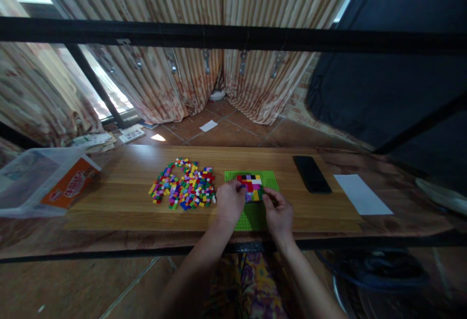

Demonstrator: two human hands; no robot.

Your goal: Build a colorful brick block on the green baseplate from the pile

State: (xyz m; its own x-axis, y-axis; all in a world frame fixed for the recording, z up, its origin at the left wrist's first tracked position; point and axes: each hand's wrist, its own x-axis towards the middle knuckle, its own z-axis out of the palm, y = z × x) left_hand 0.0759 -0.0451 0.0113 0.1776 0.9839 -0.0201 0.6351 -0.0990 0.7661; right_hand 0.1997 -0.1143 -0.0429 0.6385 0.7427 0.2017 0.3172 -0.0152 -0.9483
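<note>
A green studded baseplate [270, 178] lies on the wooden board, with a patch of multicoloured toy bricks [251, 188] joined together on it. At the left edge of the patch is my left hand [230, 201], its thumb and index finger closed on the bricks there. My right hand [280, 214] grips the opposite edge, thumb and forefinger against the bricks beside a dark green one. The fingers cover both side edges of the patch. Left of the baseplate spreads a heap of loose toy bricks [189, 185] in many colours.
The wooden board [127, 178] bears a black phone [312, 174] on the right. A white paper sheet [361, 194] lies beyond its right end. At the far left stands a clear plastic box [22, 183] with an orange label. A dark metal bar [226, 36] crosses above.
</note>
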